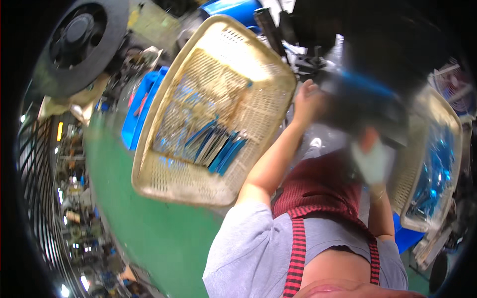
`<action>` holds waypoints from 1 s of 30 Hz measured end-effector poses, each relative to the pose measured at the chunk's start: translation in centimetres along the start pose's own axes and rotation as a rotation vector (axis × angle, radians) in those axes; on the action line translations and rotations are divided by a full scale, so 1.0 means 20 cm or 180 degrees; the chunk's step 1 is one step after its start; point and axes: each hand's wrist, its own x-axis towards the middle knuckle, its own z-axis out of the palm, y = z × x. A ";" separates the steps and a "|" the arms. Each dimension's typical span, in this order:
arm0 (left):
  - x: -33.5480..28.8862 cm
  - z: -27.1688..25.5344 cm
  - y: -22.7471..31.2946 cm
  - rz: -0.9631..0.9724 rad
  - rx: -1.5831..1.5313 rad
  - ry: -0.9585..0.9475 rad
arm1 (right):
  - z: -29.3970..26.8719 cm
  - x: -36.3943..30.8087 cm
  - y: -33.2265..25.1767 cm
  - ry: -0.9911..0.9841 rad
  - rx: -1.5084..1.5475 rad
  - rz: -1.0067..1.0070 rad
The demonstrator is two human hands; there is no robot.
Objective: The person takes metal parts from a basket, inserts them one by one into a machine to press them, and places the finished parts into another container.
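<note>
My left hand is raised at the left edge of a dark machine part. Its fingers are loosely bent and a little apart, and nothing shows in them. My right hand, in a white glove with orange-red at the fingers, is just below the same dark part. Motion smears it, so its grip is unclear. Left of my left arm stands a cream plastic basket. Flat blue and grey strips lie side by side in it.
A second cream basket at the right holds shiny blue pieces. A blue bin stands behind the left basket, above green floor. A large dark wheel is at the far left. A blue container stands at the top.
</note>
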 end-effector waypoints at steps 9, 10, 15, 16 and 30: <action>-0.92 -1.43 0.35 -0.2847 0.5769 0.1326 | 0.11 0.01 0.10 0.0182 -0.0058 0.0801; -0.99 -1.51 0.31 -0.2717 0.5783 0.1283 | 0.10 0.02 0.09 0.0141 -0.0081 0.0817; -1.08 -1.75 0.11 -0.2663 0.2660 0.3110 | 0.06 0.06 0.06 0.0195 -0.0210 0.0764; -1.08 -1.78 0.10 -0.2554 0.2013 0.3417 | 0.03 0.06 0.07 -0.0073 0.0303 0.0871; -0.87 -1.04 0.69 0.0632 0.3120 0.2165 | -0.02 0.49 0.79 0.0280 -0.1061 0.1240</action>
